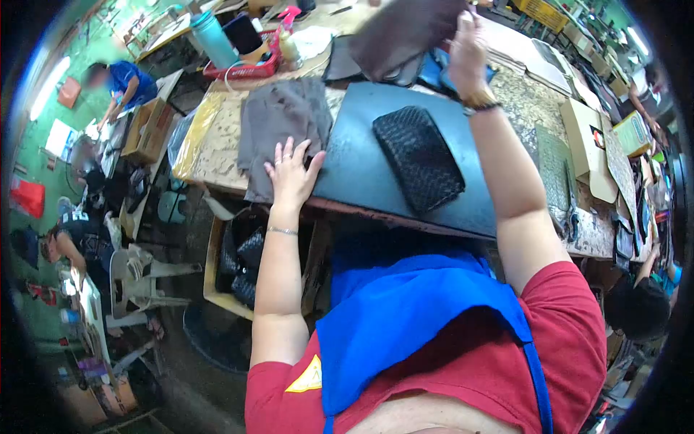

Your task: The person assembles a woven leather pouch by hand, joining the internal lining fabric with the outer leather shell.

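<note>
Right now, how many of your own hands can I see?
2: the left hand on the brown cloth, the right hand raised, holding a dark sheet.

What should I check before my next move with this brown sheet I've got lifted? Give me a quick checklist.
1. Sheet in hand: ok. The right hand holds the dark brown sheet up over the table's far side.
2. Left hand placed: ok. The left hand rests spread on the brown pieces.
3. Brown pieces squared up: not ok. They lie rumpled, with uneven edges.
4. Woven black piece supported: ok. The woven black piece lies fully on the black board.
5. Whole board free: not ok. The woven piece covers its middle.
6. Sheet unmarked: cannot tell. It is blurred.
</note>
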The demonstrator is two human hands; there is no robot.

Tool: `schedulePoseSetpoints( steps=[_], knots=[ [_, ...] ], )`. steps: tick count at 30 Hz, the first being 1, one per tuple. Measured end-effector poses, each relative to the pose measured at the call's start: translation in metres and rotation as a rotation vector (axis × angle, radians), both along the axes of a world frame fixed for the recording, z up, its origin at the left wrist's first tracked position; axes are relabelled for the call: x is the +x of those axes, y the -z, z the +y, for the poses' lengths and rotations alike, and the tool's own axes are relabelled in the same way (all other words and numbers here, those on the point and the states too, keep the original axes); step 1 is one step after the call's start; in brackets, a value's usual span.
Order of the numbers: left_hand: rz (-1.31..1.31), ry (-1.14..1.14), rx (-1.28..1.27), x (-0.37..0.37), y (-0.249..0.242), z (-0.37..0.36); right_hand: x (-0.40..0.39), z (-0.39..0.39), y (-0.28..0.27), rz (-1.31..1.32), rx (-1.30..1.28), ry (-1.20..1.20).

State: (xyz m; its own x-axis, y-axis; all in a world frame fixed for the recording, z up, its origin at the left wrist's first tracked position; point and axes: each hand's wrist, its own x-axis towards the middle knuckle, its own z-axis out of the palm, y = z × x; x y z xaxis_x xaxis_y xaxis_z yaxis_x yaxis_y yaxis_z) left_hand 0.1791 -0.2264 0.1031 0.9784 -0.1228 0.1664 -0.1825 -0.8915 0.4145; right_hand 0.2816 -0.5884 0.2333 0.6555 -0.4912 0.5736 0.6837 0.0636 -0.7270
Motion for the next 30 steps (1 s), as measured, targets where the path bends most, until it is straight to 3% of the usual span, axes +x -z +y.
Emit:
schedulePoseSetpoints(
  steps=[3,5,7,9,11,14,17,20,25,27,30],
  knots=[
    [-0.176,-0.129,-0.218,0.002,-0.002,-0.011,-0.079,-0.015,-0.044,0.179,-0.003,-0.024],
    [-0.467,0.009,-0.295,-0.016,-0.047,-0.048,-0.116,-0.010,-0.044,0.287,-0.058,-0.126],
    [-0.559,0.324,-0.456,-0.038,-0.089,-0.100,-0.139,-0.006,-0.023,0.297,-0.057,-0.302],
    [-0.473,0.466,-0.527,-0.062,-0.117,-0.149,-0.150,0.004,-0.007,0.276,-0.008,-0.407],
    [-0.478,0.572,-0.597,-0.062,-0.123,-0.182,-0.143,0.008,0.011,0.151,-0.045,-0.340],
    [-0.313,0.448,-0.691,-0.052,-0.116,-0.204,-0.151,0.001,0.008,0.253,0.183,-0.488],
    [-0.142,0.434,-0.715,-0.047,-0.118,-0.210,-0.153,-0.007,0.035,0.145,-0.098,-0.429],
    [0.018,0.450,-0.629,-0.044,-0.115,-0.219,-0.158,-0.020,0.049,0.266,-0.007,-0.500],
    [0.292,0.447,-0.714,-0.032,-0.106,-0.224,-0.155,-0.050,0.072,0.289,0.018,-0.576],
    [0.301,0.359,-0.794,-0.020,-0.099,-0.223,-0.155,-0.055,0.080,0.280,0.026,-0.585],
    [-0.071,0.321,-0.620,-0.010,-0.110,-0.232,-0.159,-0.067,0.083,0.276,0.084,-0.432]
  ],
)
